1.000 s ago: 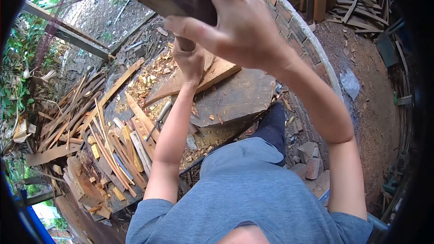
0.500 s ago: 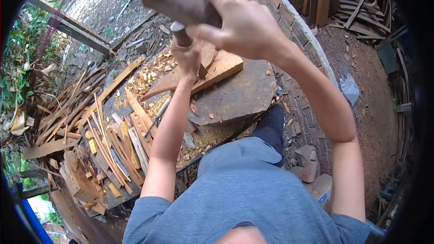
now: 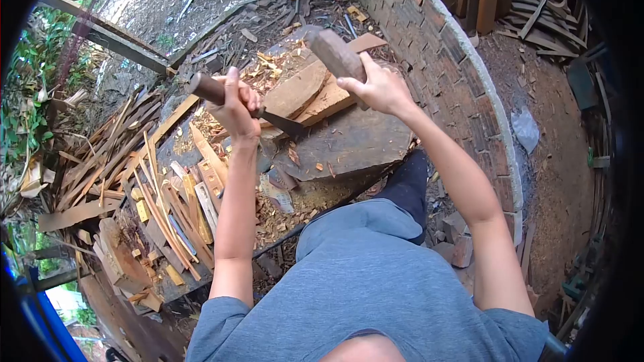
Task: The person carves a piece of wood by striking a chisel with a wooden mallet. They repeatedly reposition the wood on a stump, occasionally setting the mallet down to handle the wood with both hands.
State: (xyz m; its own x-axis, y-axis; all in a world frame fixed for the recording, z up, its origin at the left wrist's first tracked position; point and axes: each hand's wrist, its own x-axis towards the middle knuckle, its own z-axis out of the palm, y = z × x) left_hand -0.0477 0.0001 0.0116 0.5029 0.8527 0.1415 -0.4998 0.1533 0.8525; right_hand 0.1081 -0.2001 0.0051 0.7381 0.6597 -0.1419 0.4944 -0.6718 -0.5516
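My left hand (image 3: 235, 112) is closed round the wooden handle of a chisel (image 3: 285, 124). The chisel lies slanted, handle end to the left, its dark flat blade over the near edge of the work. A wooden mallet (image 3: 333, 52) is in my right hand (image 3: 384, 87), which grips it at its near end, with the head up and to the left. Below and between the hands lies a curved, cut piece of wood (image 3: 293, 94) beside a thick pale block (image 3: 329, 104). Both rest on a large dark wooden slab (image 3: 359, 139).
Wood chips (image 3: 270, 70) litter the far side of the slab. At left are offcuts and strips (image 3: 176, 218) and a heap of thin slats (image 3: 111, 151). A curved brick wall (image 3: 463, 87) runs along the right, with a plastic bag (image 3: 524, 129) beyond it.
The chisel has gone from steep on the wood to slanted, its handle swung left with my left hand. My right hand has drawn the mallet down and right, away from the chisel's end.
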